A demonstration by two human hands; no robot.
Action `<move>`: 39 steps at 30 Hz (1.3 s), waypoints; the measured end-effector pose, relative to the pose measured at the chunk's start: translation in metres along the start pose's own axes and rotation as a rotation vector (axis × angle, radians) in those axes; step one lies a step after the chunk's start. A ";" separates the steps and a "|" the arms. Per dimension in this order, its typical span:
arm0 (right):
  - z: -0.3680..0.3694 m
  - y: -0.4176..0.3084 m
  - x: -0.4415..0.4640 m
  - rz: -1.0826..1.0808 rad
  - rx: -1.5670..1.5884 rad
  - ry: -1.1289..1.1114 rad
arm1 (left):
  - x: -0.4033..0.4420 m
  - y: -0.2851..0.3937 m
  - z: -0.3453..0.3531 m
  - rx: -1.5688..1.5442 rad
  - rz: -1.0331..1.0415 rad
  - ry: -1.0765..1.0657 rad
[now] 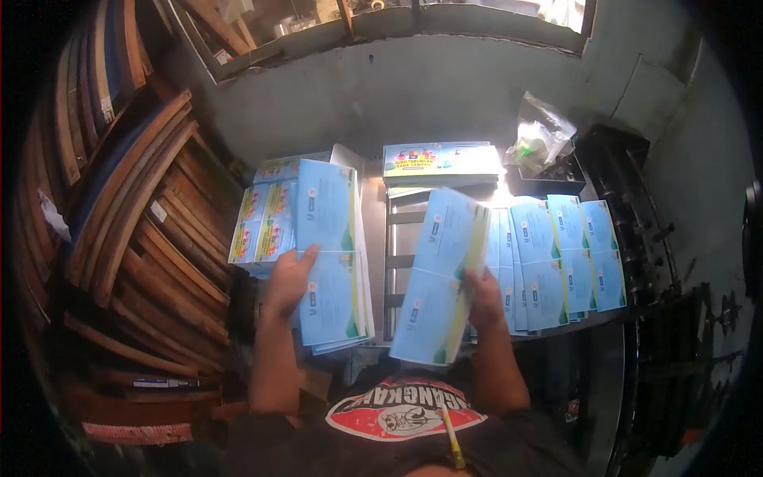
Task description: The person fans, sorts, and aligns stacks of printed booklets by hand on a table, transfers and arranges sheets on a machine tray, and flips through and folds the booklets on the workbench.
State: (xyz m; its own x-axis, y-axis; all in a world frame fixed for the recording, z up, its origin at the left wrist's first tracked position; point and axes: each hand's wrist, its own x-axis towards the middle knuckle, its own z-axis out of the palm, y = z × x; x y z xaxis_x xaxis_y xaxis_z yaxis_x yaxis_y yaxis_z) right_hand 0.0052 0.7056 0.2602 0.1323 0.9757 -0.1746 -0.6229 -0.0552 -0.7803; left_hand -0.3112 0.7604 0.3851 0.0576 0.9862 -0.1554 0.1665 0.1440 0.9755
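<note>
My right hand (485, 297) grips the right edge of a blue printed booklet bundle (435, 278), which is tilted and held above the front of the table. A pale band crosses its middle. On the left, my left hand (291, 278) lies at the left edge of a blue stack (327, 254), its thumb over the sheets; its other fingers are hidden. Left of that stack are colourful printed covers (276, 220). Several banded blue bundles (540, 262) lie overlapping to the right of my right hand.
A stack of printed covers (437, 161) sits at the table's back, beside a black box (548, 176) holding a clear plastic bag (544, 135). Wooden frames (143, 191) stand at the left. Dark machinery (636, 222) borders the right side.
</note>
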 end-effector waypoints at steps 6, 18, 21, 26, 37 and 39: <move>0.055 -0.046 -0.015 0.102 -0.359 -0.036 | 0.012 -0.115 0.063 -0.394 -0.321 -0.205; 0.073 -0.051 -0.017 -0.007 -0.907 -0.027 | -0.002 -0.120 0.093 -0.734 -0.348 -0.445; 0.066 -0.048 -0.016 -0.010 -0.871 0.024 | -0.005 -0.121 0.091 -0.732 -0.352 -0.475; 0.037 -0.098 -0.021 -0.309 -1.026 0.371 | 0.003 -0.135 0.073 -0.814 -0.355 -0.400; 0.084 -0.021 -0.014 -0.016 -1.012 0.058 | 0.006 -0.154 0.079 -0.616 -0.347 -0.293; 0.074 0.010 -0.019 -0.367 -1.402 0.030 | 0.001 -0.146 0.078 -0.740 -0.324 -0.281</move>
State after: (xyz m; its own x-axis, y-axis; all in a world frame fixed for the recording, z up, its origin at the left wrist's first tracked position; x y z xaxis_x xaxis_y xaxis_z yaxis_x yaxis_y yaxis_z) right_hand -0.0602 0.7025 0.3000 0.1425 0.9764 0.1622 0.6994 0.0166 -0.7145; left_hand -0.2589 0.7338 0.2306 0.3765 0.8439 -0.3821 -0.4631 0.5287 0.7114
